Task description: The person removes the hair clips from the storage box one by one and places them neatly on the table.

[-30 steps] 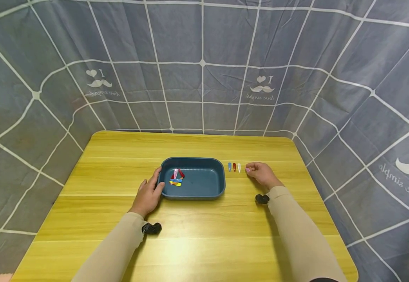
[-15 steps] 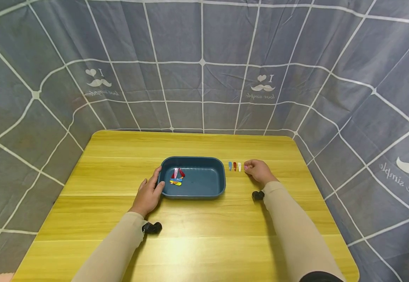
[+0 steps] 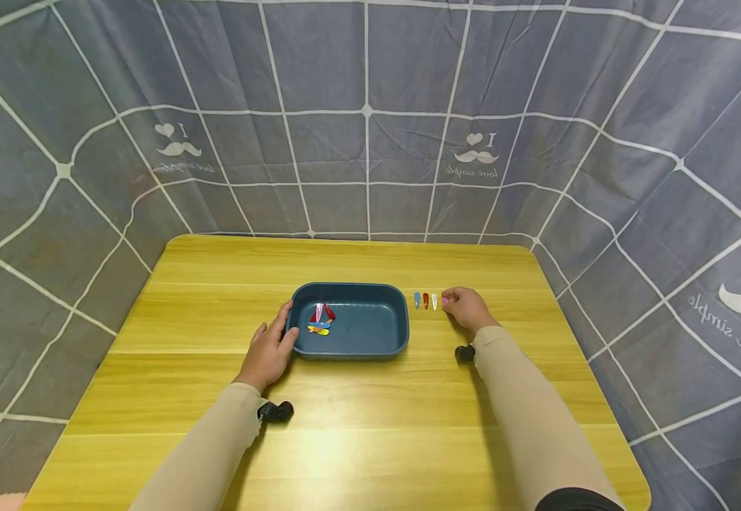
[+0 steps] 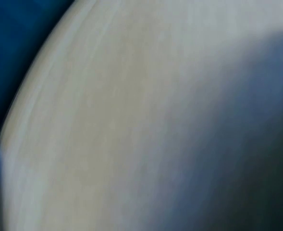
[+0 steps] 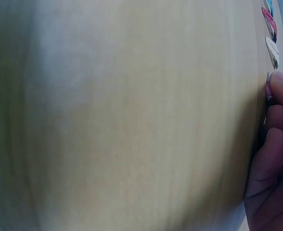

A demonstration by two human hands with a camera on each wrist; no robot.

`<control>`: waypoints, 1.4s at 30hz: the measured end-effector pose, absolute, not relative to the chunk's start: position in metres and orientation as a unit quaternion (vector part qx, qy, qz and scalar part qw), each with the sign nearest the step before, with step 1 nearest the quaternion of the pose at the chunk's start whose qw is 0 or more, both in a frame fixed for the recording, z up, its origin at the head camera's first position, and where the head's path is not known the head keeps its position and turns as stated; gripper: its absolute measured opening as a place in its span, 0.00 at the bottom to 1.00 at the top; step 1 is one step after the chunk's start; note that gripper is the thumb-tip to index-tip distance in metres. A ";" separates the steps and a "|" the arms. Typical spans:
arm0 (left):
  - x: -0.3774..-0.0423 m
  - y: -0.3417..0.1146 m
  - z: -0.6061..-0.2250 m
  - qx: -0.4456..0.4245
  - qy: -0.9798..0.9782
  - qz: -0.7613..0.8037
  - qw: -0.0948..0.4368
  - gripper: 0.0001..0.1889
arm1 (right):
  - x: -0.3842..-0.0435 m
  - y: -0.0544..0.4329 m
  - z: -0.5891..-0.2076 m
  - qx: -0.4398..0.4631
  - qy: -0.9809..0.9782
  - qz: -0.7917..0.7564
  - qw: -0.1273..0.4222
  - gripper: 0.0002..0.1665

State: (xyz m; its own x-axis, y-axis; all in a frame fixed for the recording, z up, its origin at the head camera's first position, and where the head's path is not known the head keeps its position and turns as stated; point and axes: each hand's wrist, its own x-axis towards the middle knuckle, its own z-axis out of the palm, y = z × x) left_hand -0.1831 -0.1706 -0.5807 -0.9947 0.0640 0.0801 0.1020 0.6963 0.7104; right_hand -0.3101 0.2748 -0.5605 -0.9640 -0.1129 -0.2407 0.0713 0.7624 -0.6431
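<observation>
In the head view, my left hand (image 3: 266,355) holds the left end of a dark blue plastic tray (image 3: 370,353). Its fingers lie along the outer wall and the thumb rests over the rim. Several hair clips (image 3: 320,325), among them red, blue, yellow and pink ones, are heaped at the tray's left side. Right of the tray, my right hand (image 3: 468,308) pinches a pink hair clip (image 3: 444,301) at the table surface. Beside it stand a white clip (image 3: 434,301), a red clip (image 3: 426,301) and a blue clip (image 3: 417,300) in a row.
A light wooden table (image 3: 345,440) with rounded corners bears everything. Grey cloth (image 3: 319,149) with white grid lines hangs behind and at both sides. The left wrist view is blurred, showing mostly wood and a corner of the blue tray (image 4: 16,48).
My right hand has shifted slightly left and away from me, bringing the pink clip closer in line with the white one. The left hand and tray stay put.
</observation>
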 end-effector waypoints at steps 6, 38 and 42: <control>-0.183 -0.171 -0.580 -0.044 -0.922 -0.385 0.023 0.32 | -0.311 0.275 -0.563 -0.008 0.930 -0.342 0.131 0.21; -0.184 -0.171 -0.580 -0.045 -0.922 -0.384 0.028 0.33 | -0.308 0.275 -0.563 -0.001 0.932 -0.340 0.128 0.26; -0.185 -0.171 -0.582 -0.046 -0.922 -0.383 0.028 0.33 | -0.308 0.275 -0.565 -0.005 0.934 -0.334 0.127 0.26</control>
